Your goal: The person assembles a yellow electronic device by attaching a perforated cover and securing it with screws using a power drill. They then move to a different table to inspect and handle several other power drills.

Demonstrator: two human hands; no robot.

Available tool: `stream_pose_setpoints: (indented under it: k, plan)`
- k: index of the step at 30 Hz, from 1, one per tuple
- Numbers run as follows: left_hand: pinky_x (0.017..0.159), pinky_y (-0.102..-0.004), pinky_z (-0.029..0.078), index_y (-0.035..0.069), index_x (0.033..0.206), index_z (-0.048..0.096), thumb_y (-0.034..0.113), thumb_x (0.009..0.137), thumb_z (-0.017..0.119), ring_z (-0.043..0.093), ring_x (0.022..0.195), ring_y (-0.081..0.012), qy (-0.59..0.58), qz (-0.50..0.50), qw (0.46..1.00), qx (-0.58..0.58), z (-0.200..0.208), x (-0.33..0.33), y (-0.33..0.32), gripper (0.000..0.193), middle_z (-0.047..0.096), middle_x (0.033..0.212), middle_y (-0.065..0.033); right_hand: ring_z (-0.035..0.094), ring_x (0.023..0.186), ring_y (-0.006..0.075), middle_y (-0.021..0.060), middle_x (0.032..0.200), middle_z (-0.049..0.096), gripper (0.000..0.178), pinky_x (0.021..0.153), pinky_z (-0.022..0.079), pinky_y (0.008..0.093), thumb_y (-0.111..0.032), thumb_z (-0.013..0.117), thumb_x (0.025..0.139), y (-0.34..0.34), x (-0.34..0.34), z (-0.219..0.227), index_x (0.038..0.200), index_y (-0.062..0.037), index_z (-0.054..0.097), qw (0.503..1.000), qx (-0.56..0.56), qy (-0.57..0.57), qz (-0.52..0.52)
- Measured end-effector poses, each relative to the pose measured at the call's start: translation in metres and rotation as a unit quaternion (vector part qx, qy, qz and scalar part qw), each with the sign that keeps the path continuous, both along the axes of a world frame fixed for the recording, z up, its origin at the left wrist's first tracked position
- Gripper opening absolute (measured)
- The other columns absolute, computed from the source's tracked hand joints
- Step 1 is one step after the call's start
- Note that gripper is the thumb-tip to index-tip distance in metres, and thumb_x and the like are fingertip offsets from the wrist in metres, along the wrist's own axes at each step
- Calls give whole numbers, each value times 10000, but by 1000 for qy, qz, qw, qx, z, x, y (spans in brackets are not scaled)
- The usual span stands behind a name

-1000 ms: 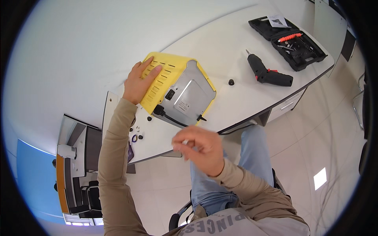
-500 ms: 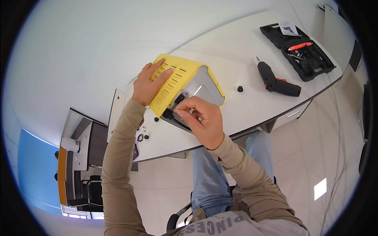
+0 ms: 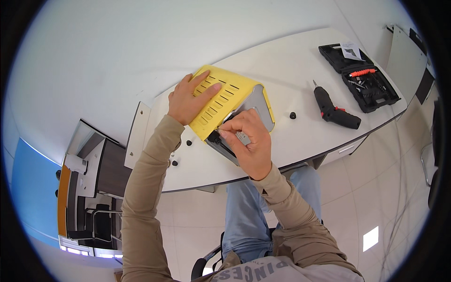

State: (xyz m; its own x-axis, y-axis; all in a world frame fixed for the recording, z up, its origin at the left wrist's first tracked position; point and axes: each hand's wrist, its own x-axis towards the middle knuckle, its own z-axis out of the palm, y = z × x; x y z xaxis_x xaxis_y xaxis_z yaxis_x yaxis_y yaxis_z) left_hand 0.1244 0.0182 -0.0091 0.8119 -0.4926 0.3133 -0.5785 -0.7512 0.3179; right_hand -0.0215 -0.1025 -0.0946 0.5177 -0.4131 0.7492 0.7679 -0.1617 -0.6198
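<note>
A boxy device with a yellow slotted metal cover (image 3: 230, 75) and a grey metal end panel (image 3: 266, 109) rests on the white table. My left hand (image 3: 189, 101) lies on top of the cover, its fingers spread over the slots. At the cover's near lower edge, my right hand (image 3: 251, 141) has thumb and forefinger pinched together. Whatever is between those fingertips is too small to make out. A black part (image 3: 214, 137) shows just beside them, on the device's near side. The right hand hides part of the end panel.
A black and red power screwdriver (image 3: 333, 108) lies to the right, with an open black tool case (image 3: 369, 89) beyond it. One small black knob-like piece (image 3: 293, 115) sits right of the device. Two similar pieces (image 3: 189, 143) (image 3: 174, 163) are near my left forearm.
The view has shifted slightly. The device sits a little farther right, and both hands have moved with it. My right fingertips are now closer to the cover's edge, still pinched.
</note>
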Motion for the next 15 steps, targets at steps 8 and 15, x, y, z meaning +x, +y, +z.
stream_pose_setpoints:
  k: [8,15]
  plan:
    - [1092,-497,199,197,1376,555,738,798,528,361,1351,-337,-8,7,1000,9,-2,0,-1,791,453,1397,-180,441,722,150,11,735,537,81,671,371,282,13,693,791,-2,1,2,846,-34,656,999,-16,28,3]
    - [1088,-496,208,202,1377,552,732,791,536,364,1345,-328,-3,10,1000,15,0,-3,0,790,450,1399,-163,447,664,161,19,705,544,89,610,373,296,-4,707,773,-7,0,10,825,-50,651,999,-18,46,21]
